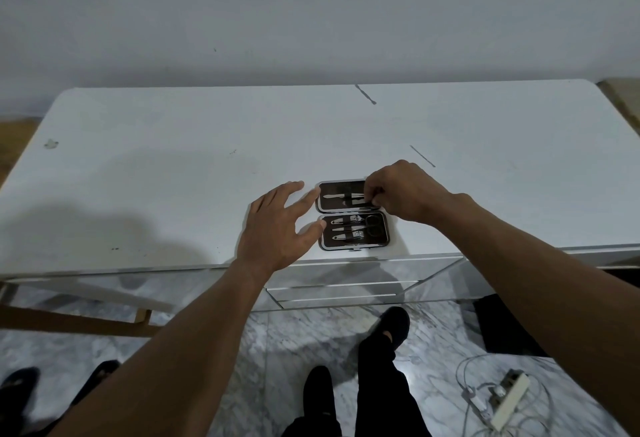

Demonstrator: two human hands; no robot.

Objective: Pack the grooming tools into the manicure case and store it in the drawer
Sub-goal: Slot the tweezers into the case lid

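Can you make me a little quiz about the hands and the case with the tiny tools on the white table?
1. True or false: the manicure case lies open on the white table.
2. Which hand is pinching at a tool in the far half of the case? A) left hand B) right hand
3. How many thin tools lie loose on the table beyond the case?

Key:
1. True.
2. B. The left hand is spread open beside the case.
3. Two: one far tool near the back edge, one nearer tool just past the right hand.
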